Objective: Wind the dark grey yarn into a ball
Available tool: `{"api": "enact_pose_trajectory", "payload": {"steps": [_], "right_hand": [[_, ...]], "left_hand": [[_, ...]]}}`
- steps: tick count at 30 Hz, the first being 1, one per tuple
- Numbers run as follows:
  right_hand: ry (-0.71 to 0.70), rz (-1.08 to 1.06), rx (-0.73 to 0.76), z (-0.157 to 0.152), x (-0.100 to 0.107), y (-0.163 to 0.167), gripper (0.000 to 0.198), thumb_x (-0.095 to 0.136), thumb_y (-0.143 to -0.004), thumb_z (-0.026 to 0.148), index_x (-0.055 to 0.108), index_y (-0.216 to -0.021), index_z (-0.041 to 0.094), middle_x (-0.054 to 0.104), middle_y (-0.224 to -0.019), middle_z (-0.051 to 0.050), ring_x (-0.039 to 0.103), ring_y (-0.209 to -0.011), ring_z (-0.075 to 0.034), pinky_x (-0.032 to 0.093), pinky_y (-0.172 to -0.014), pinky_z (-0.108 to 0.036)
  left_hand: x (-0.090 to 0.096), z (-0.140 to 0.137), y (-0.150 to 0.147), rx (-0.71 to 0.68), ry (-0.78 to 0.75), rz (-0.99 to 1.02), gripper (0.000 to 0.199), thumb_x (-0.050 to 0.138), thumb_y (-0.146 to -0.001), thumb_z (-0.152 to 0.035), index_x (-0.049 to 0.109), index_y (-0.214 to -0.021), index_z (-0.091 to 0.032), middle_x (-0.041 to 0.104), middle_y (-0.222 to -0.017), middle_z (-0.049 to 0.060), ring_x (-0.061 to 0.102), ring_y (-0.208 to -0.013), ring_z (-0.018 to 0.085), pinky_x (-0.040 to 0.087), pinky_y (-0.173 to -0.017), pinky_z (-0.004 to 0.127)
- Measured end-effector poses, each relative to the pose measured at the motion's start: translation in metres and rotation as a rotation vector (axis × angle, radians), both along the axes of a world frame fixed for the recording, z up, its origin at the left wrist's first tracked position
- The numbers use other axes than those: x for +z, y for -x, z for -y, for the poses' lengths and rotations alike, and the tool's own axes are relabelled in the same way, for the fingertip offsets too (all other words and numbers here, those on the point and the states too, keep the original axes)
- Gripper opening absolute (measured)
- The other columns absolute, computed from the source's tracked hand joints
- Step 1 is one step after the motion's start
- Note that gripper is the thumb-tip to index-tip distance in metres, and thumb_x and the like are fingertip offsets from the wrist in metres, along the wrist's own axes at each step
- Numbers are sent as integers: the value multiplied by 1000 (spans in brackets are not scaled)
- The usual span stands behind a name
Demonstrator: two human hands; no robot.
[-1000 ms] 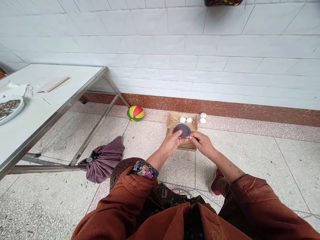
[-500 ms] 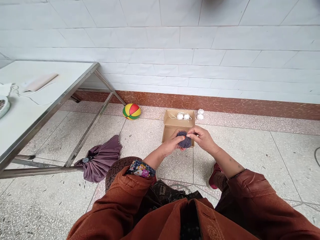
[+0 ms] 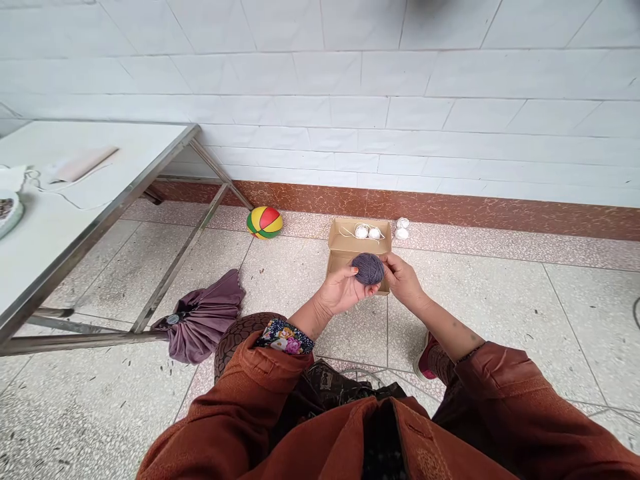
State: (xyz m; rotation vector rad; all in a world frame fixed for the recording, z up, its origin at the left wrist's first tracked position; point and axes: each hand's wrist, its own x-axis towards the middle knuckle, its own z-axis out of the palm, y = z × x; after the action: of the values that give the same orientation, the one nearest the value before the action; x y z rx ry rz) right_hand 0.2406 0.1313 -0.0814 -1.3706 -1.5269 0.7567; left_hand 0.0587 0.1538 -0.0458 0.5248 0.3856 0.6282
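A dark purple-grey ball of yarn (image 3: 369,269) rests in my left hand (image 3: 341,291), with the thumb on its left side and the fingers beneath. At the ball's right edge, my right hand (image 3: 404,281) pinches the yarn with thumb and forefinger; any single strand is too fine to make out. Under and behind the hands lies an open cardboard box (image 3: 338,257) on the floor, partly covered by them. Two small white yarn balls (image 3: 367,232) with loose strands sit at its raised lid.
White yarn balls (image 3: 401,229) lie right of the box by the wall. A colourful ball (image 3: 265,223) rests near the leg of a metal-framed table (image 3: 125,180). Left of my knee is a folded purple umbrella (image 3: 203,317). The table bears a dish (image 3: 9,212) and a pinkish flat item (image 3: 85,165).
My left hand has turned more palm-up, so more of the yarn ball shows, slightly higher. My right hand has shifted from over the ball's top to its right edge.
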Motion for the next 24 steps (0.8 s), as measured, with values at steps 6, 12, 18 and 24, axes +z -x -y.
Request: {"api": "enact_pose_trajectory", "payload": {"steps": [6,12,18,24], "right_hand": [[-25,144,76,2,-2,-4,16,49,-96,28,64,-92,23,71,-91,-7,66,-86,-23,51,-78,-35],[-18,91,339,10,17,-3,19,57,-98,34,67,-88,22,69,-85,-3,62,-77,-17,49,-75,-31],[11,-81,219,6,29,-15,26,59,-98,45,69,-89,22,68,-84,-2,61,-77,-17,48,-74,-31],[-12,-40,-1,-3,17,-16,28,59,-96,45,64,-81,23,65,-80,-2,59,-77,-19,47,-75,-32]], "left_hand": [[2,-4,-2,173,-61,-91,43,77,-72,-28,61,-111,-18,70,-108,8,67,-90,19,50,-78,31],[-5,-15,2,380,-214,-484,46,82,-70,-30,61,-110,-19,68,-103,3,61,-80,11,46,-68,23],[-7,-12,3,198,-375,-697,46,78,-73,-31,64,-115,-19,67,-99,4,59,-81,13,43,-64,23],[1,-3,1,-7,-306,-391,64,80,-72,-33,58,-132,-25,66,-112,5,66,-85,16,49,-67,26]]}}
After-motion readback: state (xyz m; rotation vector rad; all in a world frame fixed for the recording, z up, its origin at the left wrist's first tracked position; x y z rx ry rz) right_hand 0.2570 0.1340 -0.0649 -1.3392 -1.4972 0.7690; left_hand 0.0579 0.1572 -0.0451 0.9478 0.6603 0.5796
